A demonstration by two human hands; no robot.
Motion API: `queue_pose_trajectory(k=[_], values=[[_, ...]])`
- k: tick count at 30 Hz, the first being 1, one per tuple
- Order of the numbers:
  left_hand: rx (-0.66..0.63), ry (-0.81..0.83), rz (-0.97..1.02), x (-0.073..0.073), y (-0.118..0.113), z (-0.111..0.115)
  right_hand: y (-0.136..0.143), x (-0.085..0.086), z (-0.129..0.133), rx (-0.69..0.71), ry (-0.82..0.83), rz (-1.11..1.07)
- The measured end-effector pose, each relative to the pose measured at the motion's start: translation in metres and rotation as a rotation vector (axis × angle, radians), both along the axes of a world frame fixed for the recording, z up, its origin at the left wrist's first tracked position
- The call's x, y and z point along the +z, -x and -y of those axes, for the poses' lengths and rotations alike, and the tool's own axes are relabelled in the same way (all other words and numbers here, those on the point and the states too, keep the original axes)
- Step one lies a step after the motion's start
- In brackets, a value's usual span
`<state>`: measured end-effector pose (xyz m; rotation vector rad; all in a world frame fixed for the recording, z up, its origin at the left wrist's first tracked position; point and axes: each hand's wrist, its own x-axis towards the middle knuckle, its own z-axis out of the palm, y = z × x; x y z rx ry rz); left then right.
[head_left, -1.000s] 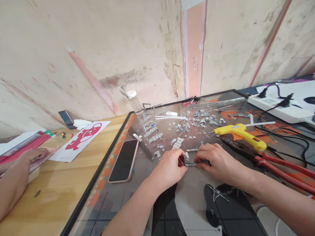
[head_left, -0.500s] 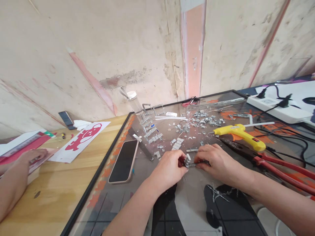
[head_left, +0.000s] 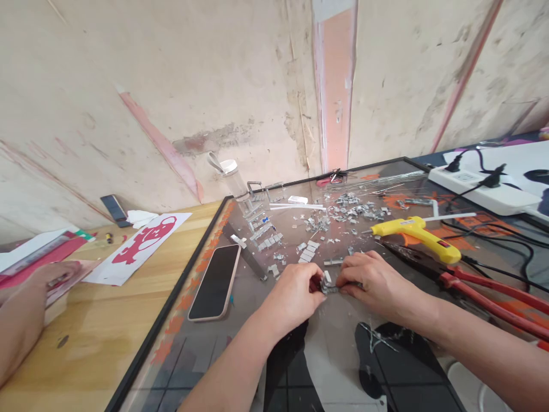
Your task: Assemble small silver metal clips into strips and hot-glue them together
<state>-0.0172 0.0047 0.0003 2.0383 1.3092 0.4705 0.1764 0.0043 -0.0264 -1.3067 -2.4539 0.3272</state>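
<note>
My left hand pinches a small grey metal piece with a pale block standing on it, low over the glass tabletop. From the other side my right hand meets the same piece, its fingers closed at that end. A thin dark strip shows under the right fingers; I cannot make out whether it is part of the piece. Just behind the hands lies a short grey metal strip. Further back are a row of flat grey plates and a heap of small metal scraps.
A phone lies left of my hands. On the right are a yellow glue gun, red-handled pliers and a white power strip with loose cables. A clear bottle stands behind. Another person's hand rests at far left.
The fingers of my right hand have shifted slightly left along the small piece. My left hand keeps its pinch, and the things on the table stay where they were.
</note>
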Motion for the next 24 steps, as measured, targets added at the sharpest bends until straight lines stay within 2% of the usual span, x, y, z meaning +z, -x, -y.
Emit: queue_pose_trajectory(k=[9,18,24], values=[[-0.009,-0.018,-0.027,-0.0031,0.0010,-0.0004,-0.0002,-0.0026,0.0004,0.005,-0.027,0.010],[-0.027,-0.057,-0.088,0.0048,-0.0013,0.0035,-0.0014,0.0065,-0.0016,0.026,0.049,0.058],[-0.032,-0.065,-0.095,0.0019,-0.0003,0.0024,-0.0059,0.0025,-0.0034,0.015,0.027,0.040]])
